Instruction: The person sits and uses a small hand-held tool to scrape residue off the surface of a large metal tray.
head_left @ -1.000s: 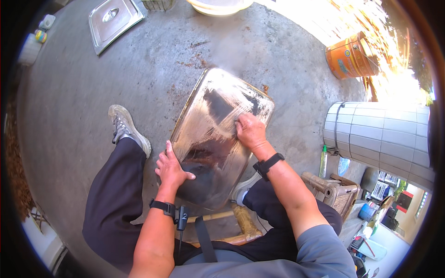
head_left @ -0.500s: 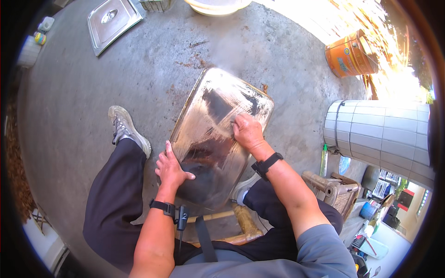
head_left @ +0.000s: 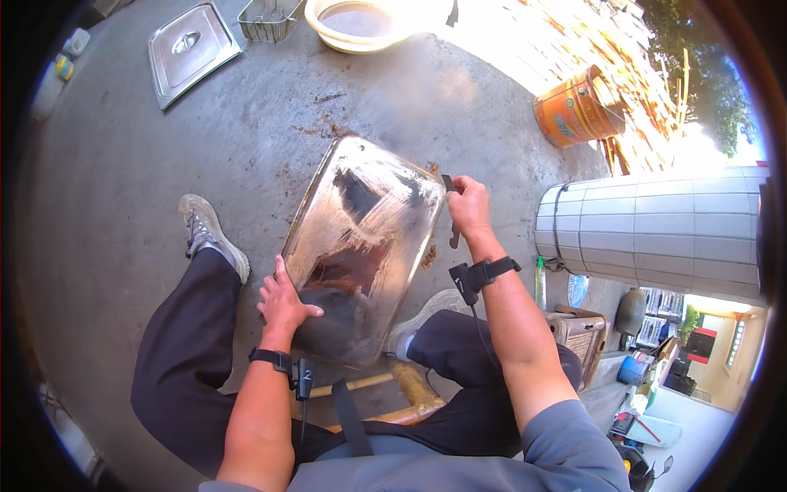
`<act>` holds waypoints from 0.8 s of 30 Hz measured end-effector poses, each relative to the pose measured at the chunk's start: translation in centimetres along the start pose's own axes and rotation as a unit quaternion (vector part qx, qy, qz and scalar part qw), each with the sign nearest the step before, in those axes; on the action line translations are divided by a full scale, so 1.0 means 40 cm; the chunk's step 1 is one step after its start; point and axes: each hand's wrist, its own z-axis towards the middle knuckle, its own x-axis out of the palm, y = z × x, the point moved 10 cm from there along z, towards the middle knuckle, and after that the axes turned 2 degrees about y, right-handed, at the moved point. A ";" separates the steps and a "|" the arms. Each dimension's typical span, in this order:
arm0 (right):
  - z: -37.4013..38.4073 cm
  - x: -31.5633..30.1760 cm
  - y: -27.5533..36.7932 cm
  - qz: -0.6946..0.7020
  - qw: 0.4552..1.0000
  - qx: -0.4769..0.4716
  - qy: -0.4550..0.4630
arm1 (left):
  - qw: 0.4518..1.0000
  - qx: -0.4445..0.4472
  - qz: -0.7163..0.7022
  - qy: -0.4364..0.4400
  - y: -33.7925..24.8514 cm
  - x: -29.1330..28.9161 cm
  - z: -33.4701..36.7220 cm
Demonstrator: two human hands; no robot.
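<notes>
A rectangular metal pan (head_left: pixel 392 221), streaked with black and brown burnt residue and bare silvery patches, is tilted between my legs with its flat face towards me. My left hand (head_left: pixel 283 305) grips its left edge near the lower corner, thumb across the face and fingers along the side. Just off the pan's right edge, my right hand (head_left: pixel 469 205) is closed round a dark, flat scraper strip (head_left: pixel 455 236), whose two ends stick out of the fist. Brown scraps lie on the concrete around the pan.
A steel lid (head_left: pixel 197 61), a wire basket (head_left: pixel 266 29) and a pale basin (head_left: pixel 352 41) are on the far floor. Towards the right stand an orange bucket (head_left: pixel 578 111) and a white tiled pillar (head_left: pixel 648 234). A bamboo chair (head_left: pixel 578 336) is near my right knee.
My right hand has left the pan's face and moved right, beyond its edge, bringing the scraper into sight. My left hand keeps its grip. The whole view has shifted slightly.
</notes>
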 end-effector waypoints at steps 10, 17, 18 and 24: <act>-0.061 -0.341 0.283 0.436 0.896 0.076 0.032 | 0.997 0.068 -0.044 0.004 0.008 -0.061 -0.045; -0.193 -0.284 0.390 0.143 0.977 -0.009 0.159 | 0.948 0.298 -0.075 -0.087 -0.118 -0.278 -0.143; -0.218 -0.247 0.406 0.088 0.978 -0.084 0.172 | 0.941 0.317 -0.054 -0.105 -0.140 -0.311 -0.179; -0.442 -0.108 0.551 -0.049 0.905 -0.309 0.290 | 0.882 0.428 0.044 -0.194 -0.231 -0.437 -0.475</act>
